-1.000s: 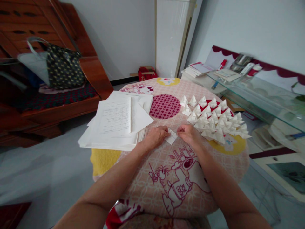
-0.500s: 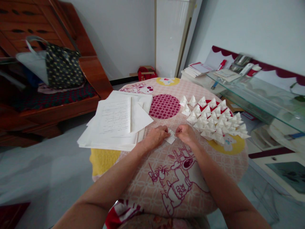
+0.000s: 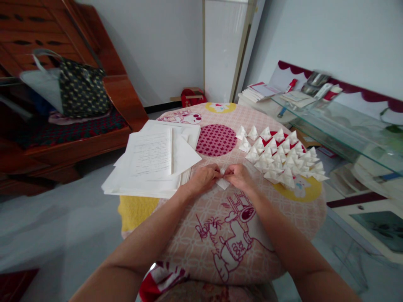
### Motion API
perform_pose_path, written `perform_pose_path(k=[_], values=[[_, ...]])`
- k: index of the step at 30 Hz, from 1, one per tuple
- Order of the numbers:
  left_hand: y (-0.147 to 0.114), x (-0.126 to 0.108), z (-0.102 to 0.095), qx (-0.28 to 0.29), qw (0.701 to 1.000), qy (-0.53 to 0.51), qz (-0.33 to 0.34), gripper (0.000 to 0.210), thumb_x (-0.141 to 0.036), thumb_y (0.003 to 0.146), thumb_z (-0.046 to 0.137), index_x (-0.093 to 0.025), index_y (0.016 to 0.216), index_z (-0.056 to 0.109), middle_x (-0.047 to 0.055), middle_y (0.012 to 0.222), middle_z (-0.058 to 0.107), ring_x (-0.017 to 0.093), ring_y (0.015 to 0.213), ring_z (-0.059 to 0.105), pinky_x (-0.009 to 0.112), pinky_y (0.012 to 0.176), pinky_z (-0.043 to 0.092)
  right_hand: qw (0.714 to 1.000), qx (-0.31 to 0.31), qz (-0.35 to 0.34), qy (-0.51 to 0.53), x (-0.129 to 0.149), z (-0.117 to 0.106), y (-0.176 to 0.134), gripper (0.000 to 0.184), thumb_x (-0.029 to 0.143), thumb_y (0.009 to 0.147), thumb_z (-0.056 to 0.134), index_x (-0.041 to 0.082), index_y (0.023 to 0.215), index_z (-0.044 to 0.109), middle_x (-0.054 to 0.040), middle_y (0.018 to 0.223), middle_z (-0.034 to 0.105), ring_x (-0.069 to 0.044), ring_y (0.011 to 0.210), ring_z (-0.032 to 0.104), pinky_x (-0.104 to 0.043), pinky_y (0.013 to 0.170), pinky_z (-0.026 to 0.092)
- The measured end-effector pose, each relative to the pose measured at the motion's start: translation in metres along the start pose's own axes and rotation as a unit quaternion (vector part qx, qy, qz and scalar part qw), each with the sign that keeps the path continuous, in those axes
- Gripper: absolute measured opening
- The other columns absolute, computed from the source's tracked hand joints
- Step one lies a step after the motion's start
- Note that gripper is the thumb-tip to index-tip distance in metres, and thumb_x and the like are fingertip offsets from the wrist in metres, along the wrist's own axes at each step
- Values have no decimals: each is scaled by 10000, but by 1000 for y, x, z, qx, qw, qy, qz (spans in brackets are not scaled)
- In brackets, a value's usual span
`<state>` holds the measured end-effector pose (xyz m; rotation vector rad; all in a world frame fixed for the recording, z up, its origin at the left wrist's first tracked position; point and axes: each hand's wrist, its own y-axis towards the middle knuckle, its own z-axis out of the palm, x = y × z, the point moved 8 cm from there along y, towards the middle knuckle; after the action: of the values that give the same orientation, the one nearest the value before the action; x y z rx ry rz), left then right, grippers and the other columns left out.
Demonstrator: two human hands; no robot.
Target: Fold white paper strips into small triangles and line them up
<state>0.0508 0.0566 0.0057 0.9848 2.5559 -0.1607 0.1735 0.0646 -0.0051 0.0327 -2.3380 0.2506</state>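
Note:
A small folded piece of white paper (image 3: 223, 183) lies on the patterned tablecloth (image 3: 189, 247) between my two hands. My left hand (image 3: 205, 177) is closed at the paper's left side, fingertips on its edge. From the right, my right hand (image 3: 238, 175) pinches its upper part, the fingers close to those of the left. The hands cover much of the paper, so its exact folds are hard to make out. Several folded white paper pieces with pointed tips (image 3: 279, 157) stand in rows to the right of my right hand.
A stack of white sheets (image 3: 147, 159), some with writing, lies left of my hands. Beyond the table's right side is a glass shelf (image 3: 343, 123) with booklets (image 3: 258, 91) and metal bowls. A wooden bench (image 3: 121, 98) with a patterned bag (image 3: 83, 88) stands at left.
My right hand has moved left over the paper, bringing its fingers closer to my left hand. The paper is more covered now. The rows of folded pieces are unchanged.

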Motion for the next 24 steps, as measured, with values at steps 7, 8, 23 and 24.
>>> perform_pose_path(k=[7, 8, 23, 24], values=[[2, 6, 1, -7, 1000, -24, -1, 259, -114, 907, 567, -213, 986, 794, 45, 1088, 728, 169, 974, 684, 265, 899, 504, 996, 35, 70, 32, -6, 3, 5, 111, 124, 749, 694, 189, 660, 678, 28, 538, 613, -100, 461, 543, -215, 466, 407], [3, 6, 2, -8, 1000, -24, 0, 258, -117, 908, 565, -215, 980, 793, 44, 1085, 727, 168, 968, 684, 266, 896, 505, 996, 39, 73, 32, -6, 3, 6, 112, 122, 740, 700, 187, 652, 674, 31, 524, 605, -96, 449, 536, -212, 456, 399], [3, 4, 3, -15, 1000, -9, 16, 229, -126, 918, 571, -192, 942, 789, 49, 1059, 725, 171, 925, 688, 268, 848, 511, 992, 62, 94, 52, -15, 9, 16, 167, 108, 741, 715, 197, 626, 633, 47, 486, 576, -80, 381, 469, -211, 404, 360], [3, 4, 3, -16, 1000, -11, 17, 225, -127, 917, 573, -190, 936, 788, 50, 1055, 726, 172, 925, 689, 268, 846, 512, 992, 63, 96, 42, -13, 9, 15, 163, 109, 741, 719, 196, 632, 636, 46, 487, 575, -84, 386, 474, -214, 413, 365]])
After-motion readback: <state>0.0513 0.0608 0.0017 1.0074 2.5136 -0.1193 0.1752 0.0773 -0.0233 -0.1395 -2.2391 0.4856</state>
